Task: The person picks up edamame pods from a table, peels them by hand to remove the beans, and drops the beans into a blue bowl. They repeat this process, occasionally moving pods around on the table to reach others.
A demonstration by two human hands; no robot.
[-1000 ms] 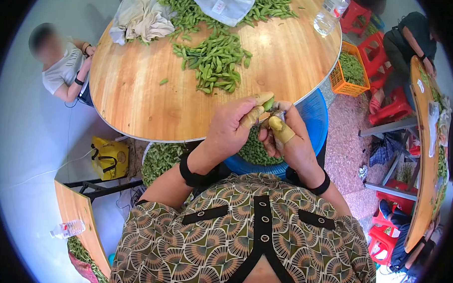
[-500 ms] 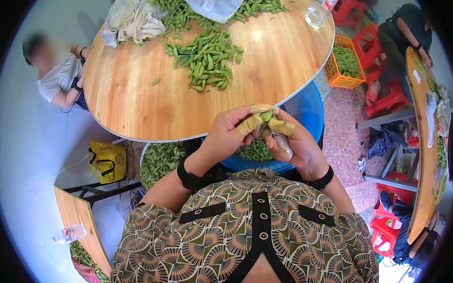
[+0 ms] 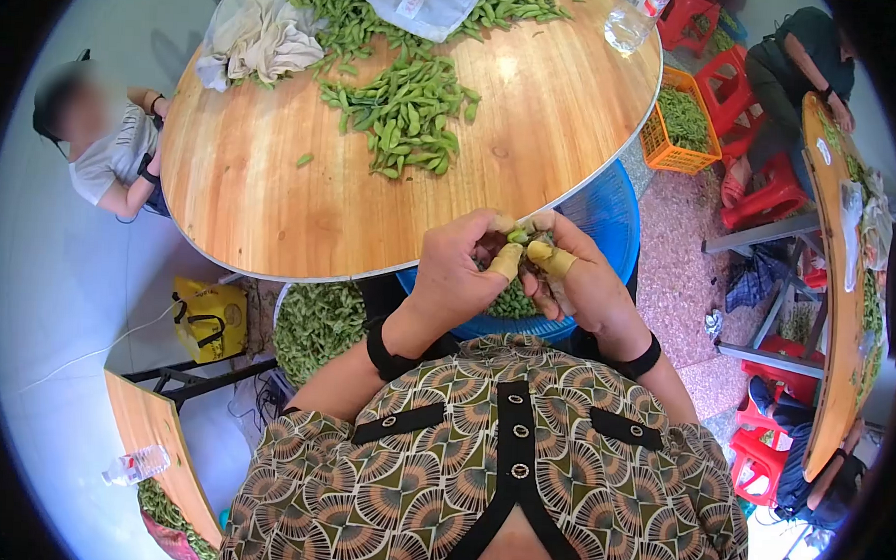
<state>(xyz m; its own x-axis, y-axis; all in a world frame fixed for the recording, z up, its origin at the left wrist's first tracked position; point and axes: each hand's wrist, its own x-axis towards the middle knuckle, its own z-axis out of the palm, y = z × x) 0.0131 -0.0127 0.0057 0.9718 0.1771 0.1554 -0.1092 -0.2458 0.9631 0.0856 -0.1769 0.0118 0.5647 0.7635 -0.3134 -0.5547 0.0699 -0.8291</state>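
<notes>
My left hand (image 3: 456, 264) and my right hand (image 3: 594, 283) meet over a blue basket (image 3: 620, 219) at the table edge. Between their fingertips they pinch a green edamame pod (image 3: 518, 237). Yellowish coverings wrap both thumbs. Something greyish sits under my right fingers, too hidden to name. Shelled green beans (image 3: 511, 303) show in the basket below. On the round wooden table (image 3: 273, 200) lies a pile of edamame pods (image 3: 409, 121), with one loose pod (image 3: 304, 160) to its left.
A tub of pale pods (image 3: 318, 330) stands left of my legs. A crumpled cloth (image 3: 269, 42), plastic bag (image 3: 418, 4) and water bottle (image 3: 630, 25) rest on the table. An orange crate (image 3: 682, 120) stands right. Other people sit at both sides.
My fingers have closed in around the pod, and less of it shows now. The thumbs have shifted and the left hand is more curled. The person at left has leaned slightly.
</notes>
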